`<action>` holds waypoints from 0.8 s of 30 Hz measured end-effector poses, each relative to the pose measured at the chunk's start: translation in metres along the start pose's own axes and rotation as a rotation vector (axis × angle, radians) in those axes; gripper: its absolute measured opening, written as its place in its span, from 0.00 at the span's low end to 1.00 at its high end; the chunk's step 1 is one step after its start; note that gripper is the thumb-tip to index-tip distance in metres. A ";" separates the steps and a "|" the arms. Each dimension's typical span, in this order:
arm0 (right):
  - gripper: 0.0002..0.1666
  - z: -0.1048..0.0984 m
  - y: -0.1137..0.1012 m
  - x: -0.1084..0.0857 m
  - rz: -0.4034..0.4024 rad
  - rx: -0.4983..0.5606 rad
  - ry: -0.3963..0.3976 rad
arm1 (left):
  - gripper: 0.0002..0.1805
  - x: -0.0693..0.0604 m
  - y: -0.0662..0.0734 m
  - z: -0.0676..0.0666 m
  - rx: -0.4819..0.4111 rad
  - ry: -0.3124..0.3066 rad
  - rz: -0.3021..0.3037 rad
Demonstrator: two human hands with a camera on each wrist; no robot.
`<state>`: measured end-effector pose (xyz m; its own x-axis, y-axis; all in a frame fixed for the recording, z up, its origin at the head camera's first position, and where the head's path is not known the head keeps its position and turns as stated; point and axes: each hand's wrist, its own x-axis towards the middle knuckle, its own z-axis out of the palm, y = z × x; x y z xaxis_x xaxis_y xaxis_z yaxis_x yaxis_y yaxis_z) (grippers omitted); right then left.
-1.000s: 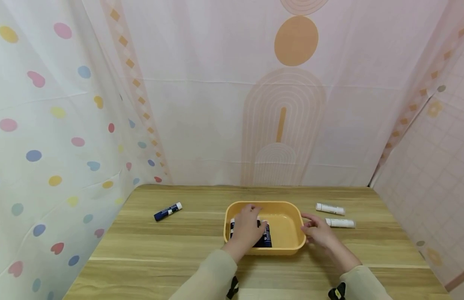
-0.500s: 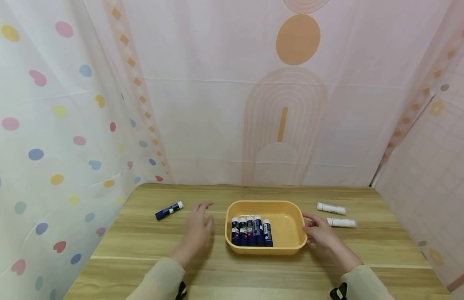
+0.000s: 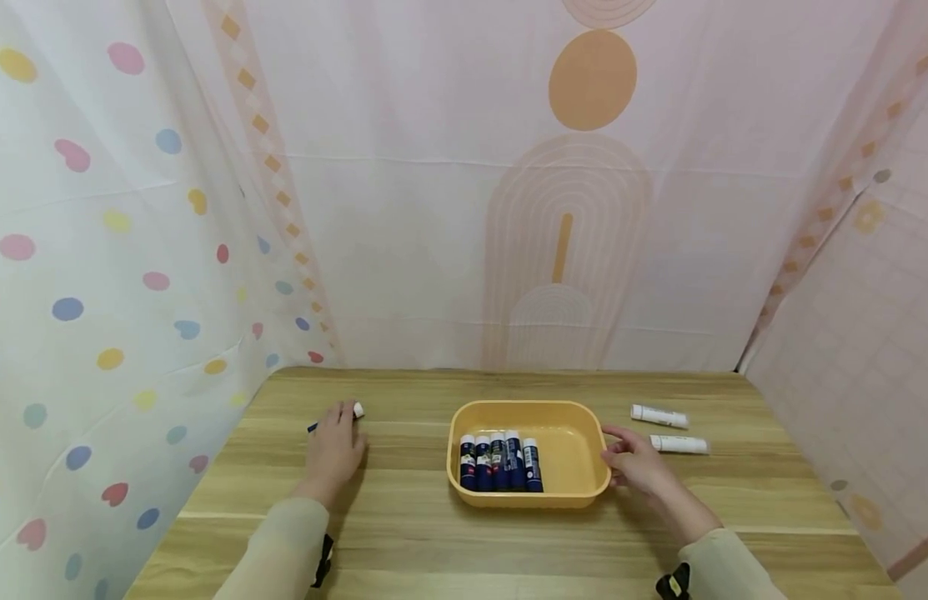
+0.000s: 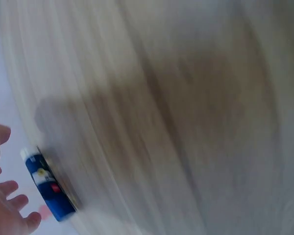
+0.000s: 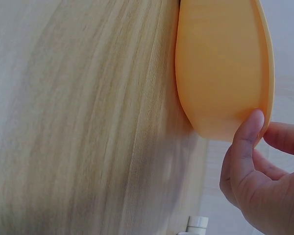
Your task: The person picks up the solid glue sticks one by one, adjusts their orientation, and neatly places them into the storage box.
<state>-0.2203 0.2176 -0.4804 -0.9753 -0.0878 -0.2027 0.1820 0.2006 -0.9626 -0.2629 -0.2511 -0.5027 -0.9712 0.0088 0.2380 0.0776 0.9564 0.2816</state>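
At the table's left, my left hand is over a dark blue glue stick with a white cap, hiding most of it in the head view. The left wrist view shows a gap between that glue stick and my spread fingers. My right hand holds the right end of a yellow-orange plastic basket. Seen from the right wrist, thumb and fingers pinch the rim. Several blue glue sticks with white caps stand in a row in the basket's left half.
Two white tubes, an upper one and a lower one, lie to the right of the basket, just beyond my right hand. The wooden table ends at a hanging patterned cloth behind.
My left hand has left the basket's inside and moved left to the lone glue stick. The right hand has stayed at the basket's right end.
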 end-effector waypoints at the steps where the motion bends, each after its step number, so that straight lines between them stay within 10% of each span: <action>1: 0.31 0.000 -0.001 0.000 0.002 -0.003 -0.004 | 0.34 0.000 -0.002 -0.001 0.006 -0.010 -0.006; 15: 0.30 0.004 -0.006 -0.003 0.039 0.008 0.043 | 0.34 0.004 -0.008 -0.003 0.097 -0.189 -0.089; 24: 0.30 0.003 -0.005 -0.002 0.039 0.002 0.032 | 0.29 0.007 -0.008 -0.002 0.105 -0.117 -0.078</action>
<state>-0.2191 0.2135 -0.4755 -0.9710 -0.0485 -0.2341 0.2202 0.2008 -0.9546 -0.2702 -0.2590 -0.5016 -0.9934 -0.0389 0.1080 -0.0172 0.9806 0.1951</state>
